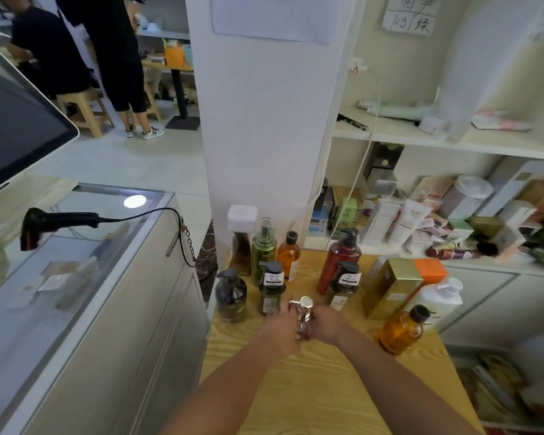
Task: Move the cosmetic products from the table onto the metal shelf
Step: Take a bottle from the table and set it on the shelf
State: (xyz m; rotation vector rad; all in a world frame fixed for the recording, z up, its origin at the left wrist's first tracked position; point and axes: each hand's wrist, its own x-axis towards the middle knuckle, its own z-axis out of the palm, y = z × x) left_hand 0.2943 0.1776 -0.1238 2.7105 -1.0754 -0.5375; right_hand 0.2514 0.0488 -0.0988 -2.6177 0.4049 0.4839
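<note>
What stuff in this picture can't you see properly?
1. Head view: the silver-topped bottle. Its body is hidden by the left hand and right hand holding it.
2. The white labels on the dark pump bottles: the writing is too small and blurred.
3. The screen: cut off by the left edge.
4. The metal shelf: I cannot tell where it is.

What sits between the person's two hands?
A silver pump-top bottle, held by the left hand and right hand; the head view shows it.

A white pillar (264,136) rises beyond the fingers (284,310); a glass counter (123,340) stands to their left, cluttered white wall shelves (421,138) to their right, pale tiled floor (139,158) behind.
</note>
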